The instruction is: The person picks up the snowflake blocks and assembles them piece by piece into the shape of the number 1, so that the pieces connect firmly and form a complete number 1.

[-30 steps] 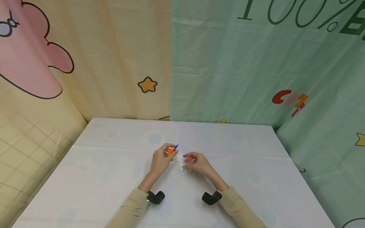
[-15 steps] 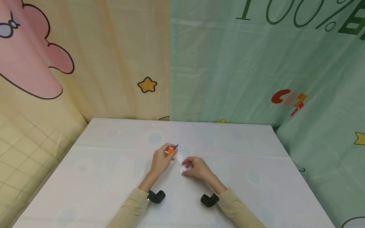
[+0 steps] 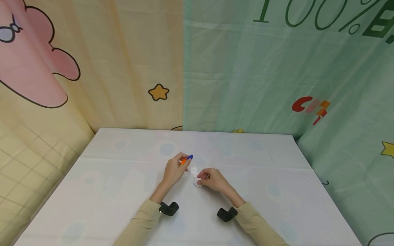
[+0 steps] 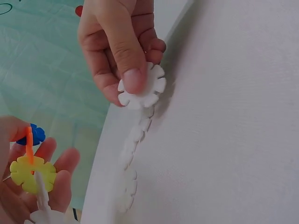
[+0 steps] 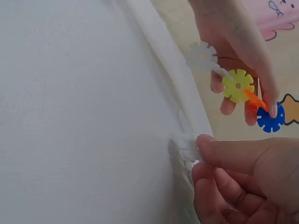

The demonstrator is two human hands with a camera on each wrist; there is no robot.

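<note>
My left hand (image 3: 173, 170) holds a short chain of interlocking snowflake discs. Its fingers pinch near the blue disc (image 5: 271, 117) and the edge-on orange disc (image 5: 256, 99); a yellow disc (image 5: 238, 86) and a white disc (image 5: 202, 57) hang from these. To the right, my right hand (image 3: 214, 179) pinches a single white snowflake disc (image 4: 148, 89) between thumb and fingers, tilted close over the table. Beneath it, several loose white discs (image 3: 193, 169) lie in a line on the cloth between the hands.
A white cloth with pale spots covers the table (image 3: 123, 191). Behind its far edge hang a yellow curtain (image 3: 132, 68) and a green curtain (image 3: 234, 75). Each wrist carries a black camera mount (image 3: 169, 208).
My right hand has come down to the white discs and picked one up, now tilted in its fingers. My left hand has risen slightly and turned, showing more of the blue disc.
</note>
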